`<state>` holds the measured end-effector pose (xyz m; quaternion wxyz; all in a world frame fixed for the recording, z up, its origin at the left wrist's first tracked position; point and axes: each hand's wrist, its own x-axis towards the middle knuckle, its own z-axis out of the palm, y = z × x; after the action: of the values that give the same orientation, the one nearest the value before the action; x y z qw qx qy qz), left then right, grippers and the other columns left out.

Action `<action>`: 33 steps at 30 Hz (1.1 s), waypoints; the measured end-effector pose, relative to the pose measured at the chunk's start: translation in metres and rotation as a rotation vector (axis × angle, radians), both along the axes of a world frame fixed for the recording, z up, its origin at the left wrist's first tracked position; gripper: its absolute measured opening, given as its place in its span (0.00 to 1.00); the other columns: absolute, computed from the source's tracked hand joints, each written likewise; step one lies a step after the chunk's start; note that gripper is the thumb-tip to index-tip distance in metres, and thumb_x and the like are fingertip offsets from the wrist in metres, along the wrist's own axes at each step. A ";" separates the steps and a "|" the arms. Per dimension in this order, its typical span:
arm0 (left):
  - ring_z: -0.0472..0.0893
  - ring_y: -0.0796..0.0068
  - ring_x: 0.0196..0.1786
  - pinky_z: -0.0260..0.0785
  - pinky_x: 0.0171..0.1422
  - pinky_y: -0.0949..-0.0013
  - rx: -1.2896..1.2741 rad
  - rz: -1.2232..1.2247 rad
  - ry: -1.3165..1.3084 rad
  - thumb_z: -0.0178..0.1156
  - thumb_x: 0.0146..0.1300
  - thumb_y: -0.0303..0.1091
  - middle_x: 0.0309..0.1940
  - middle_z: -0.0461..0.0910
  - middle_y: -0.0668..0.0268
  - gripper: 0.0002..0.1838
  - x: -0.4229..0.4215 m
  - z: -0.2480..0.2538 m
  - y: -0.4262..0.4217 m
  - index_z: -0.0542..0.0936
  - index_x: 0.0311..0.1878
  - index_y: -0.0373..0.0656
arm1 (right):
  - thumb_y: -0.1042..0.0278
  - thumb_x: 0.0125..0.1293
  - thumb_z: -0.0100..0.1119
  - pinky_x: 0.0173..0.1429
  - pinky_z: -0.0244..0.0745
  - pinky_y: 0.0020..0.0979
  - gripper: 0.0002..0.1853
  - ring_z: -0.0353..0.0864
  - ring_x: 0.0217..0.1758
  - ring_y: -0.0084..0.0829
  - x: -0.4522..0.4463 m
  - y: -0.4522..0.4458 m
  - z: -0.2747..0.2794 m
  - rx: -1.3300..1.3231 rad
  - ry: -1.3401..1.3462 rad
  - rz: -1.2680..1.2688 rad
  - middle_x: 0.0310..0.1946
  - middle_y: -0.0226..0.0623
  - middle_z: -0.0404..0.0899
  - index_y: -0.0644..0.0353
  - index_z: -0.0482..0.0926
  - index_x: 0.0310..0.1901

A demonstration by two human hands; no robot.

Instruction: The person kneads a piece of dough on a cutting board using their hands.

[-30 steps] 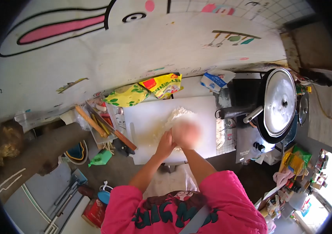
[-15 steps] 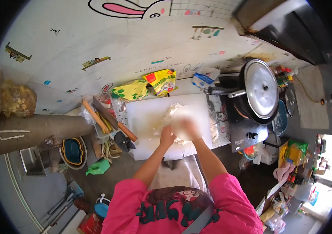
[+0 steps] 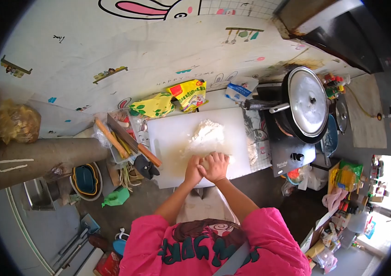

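Observation:
A white cutting board (image 3: 168,156) lies in front of me, with a heap of white flour (image 3: 208,132) on its middle. Near the board's front edge, my right hand (image 3: 215,167) curls its fingers over a pale lump of dough (image 3: 230,159). My left hand (image 3: 194,170) is closed against the same lump, thumb side touching the right hand. Most of the dough is hidden beneath the fingers. Both hands are on the near side of the flour heap, apart from it.
A cleaver (image 3: 124,133) and a rolling pin (image 3: 112,138) lie across a plastic bin at the left. Yellow bags (image 3: 188,95) stand behind the board. At the right, a lidded pan (image 3: 306,103) sits on a black cooktop (image 3: 292,158).
Both hands have drawn back toward me, off the flour heap to the board's front edge, and are now together. A pale round blur over the right hand is gone.

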<state>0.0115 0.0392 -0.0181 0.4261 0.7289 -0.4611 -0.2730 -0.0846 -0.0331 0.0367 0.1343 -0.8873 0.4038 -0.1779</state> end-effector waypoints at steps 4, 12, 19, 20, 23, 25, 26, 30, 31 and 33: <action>0.70 0.50 0.41 0.64 0.45 0.54 -0.072 0.038 -0.041 0.59 0.53 0.28 0.37 0.70 0.52 0.14 0.003 -0.005 -0.010 0.70 0.42 0.39 | 0.53 0.52 0.59 0.54 0.59 0.44 0.12 0.71 0.43 0.39 0.009 -0.011 -0.019 0.003 -0.008 -0.031 0.36 0.34 0.75 0.51 0.78 0.32; 0.69 0.48 0.50 0.66 0.54 0.54 0.067 -0.017 -0.057 0.72 0.40 0.28 0.50 0.63 0.48 0.34 0.015 -0.003 -0.023 0.69 0.53 0.39 | 0.57 0.50 0.57 0.54 0.60 0.44 0.10 0.72 0.42 0.39 0.024 -0.054 -0.040 0.125 0.056 0.018 0.33 0.34 0.74 0.51 0.78 0.32; 0.67 0.46 0.54 0.65 0.57 0.54 0.125 -0.021 -0.061 0.75 0.36 0.29 0.54 0.62 0.48 0.40 0.018 -0.013 -0.029 0.66 0.55 0.36 | 0.60 0.52 0.55 0.50 0.61 0.42 0.08 0.71 0.40 0.38 0.037 -0.079 -0.048 0.115 0.014 0.090 0.32 0.33 0.72 0.51 0.76 0.31; 0.67 0.46 0.55 0.65 0.58 0.54 0.144 -0.025 -0.067 0.76 0.36 0.30 0.54 0.62 0.48 0.41 0.018 -0.012 -0.030 0.65 0.56 0.36 | 0.60 0.52 0.55 0.49 0.61 0.42 0.07 0.71 0.40 0.38 0.037 -0.082 -0.051 0.135 0.017 0.102 0.32 0.33 0.72 0.51 0.76 0.31; 0.65 0.45 0.58 0.62 0.61 0.54 0.231 -0.013 -0.049 0.75 0.37 0.31 0.57 0.61 0.48 0.44 0.015 -0.010 -0.031 0.64 0.59 0.36 | 0.61 0.52 0.55 0.48 0.62 0.41 0.06 0.71 0.40 0.38 0.040 -0.087 -0.055 0.118 0.012 0.073 0.32 0.33 0.72 0.51 0.76 0.30; 0.64 0.45 0.59 0.60 0.63 0.54 0.241 -0.020 -0.095 0.75 0.38 0.30 0.57 0.62 0.48 0.45 0.013 -0.005 -0.031 0.62 0.61 0.34 | 0.61 0.54 0.55 0.47 0.63 0.41 0.06 0.72 0.40 0.38 0.040 -0.084 -0.053 0.125 0.047 0.047 0.31 0.33 0.73 0.51 0.77 0.30; 0.64 0.46 0.59 0.60 0.63 0.54 0.241 -0.028 -0.120 0.74 0.39 0.30 0.57 0.62 0.48 0.46 0.012 0.000 -0.030 0.61 0.62 0.34 | 0.61 0.55 0.54 0.47 0.63 0.41 0.06 0.72 0.40 0.38 0.041 -0.080 -0.052 0.124 0.049 0.033 0.31 0.32 0.73 0.51 0.77 0.30; 0.64 0.45 0.61 0.58 0.67 0.54 0.261 -0.093 -0.135 0.74 0.39 0.33 0.58 0.62 0.47 0.45 0.020 -0.031 -0.024 0.62 0.63 0.33 | 0.63 0.63 0.50 0.49 0.65 0.40 0.08 0.74 0.42 0.38 0.043 -0.086 -0.055 0.274 0.113 -0.013 0.34 0.33 0.76 0.55 0.78 0.33; 0.64 0.45 0.61 0.59 0.66 0.54 0.295 -0.145 -0.053 0.74 0.40 0.33 0.59 0.62 0.46 0.44 0.029 -0.031 -0.023 0.63 0.62 0.33 | 0.64 0.64 0.49 0.50 0.66 0.39 0.09 0.75 0.43 0.37 0.042 -0.091 -0.056 0.386 0.118 0.004 0.36 0.33 0.77 0.57 0.78 0.35; 0.66 0.44 0.60 0.61 0.66 0.54 0.367 -0.262 0.114 0.74 0.40 0.34 0.59 0.62 0.45 0.42 0.049 -0.028 -0.027 0.65 0.61 0.33 | 0.67 0.68 0.46 0.52 0.68 0.33 0.10 0.75 0.43 0.31 0.029 -0.100 -0.052 0.766 -0.257 -0.053 0.37 0.35 0.78 0.61 0.77 0.38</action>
<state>0.0601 0.0122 -0.0461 0.2725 0.7117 -0.4696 -0.4458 -0.0554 -0.1327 -0.0154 0.4999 -0.7329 0.4437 -0.1273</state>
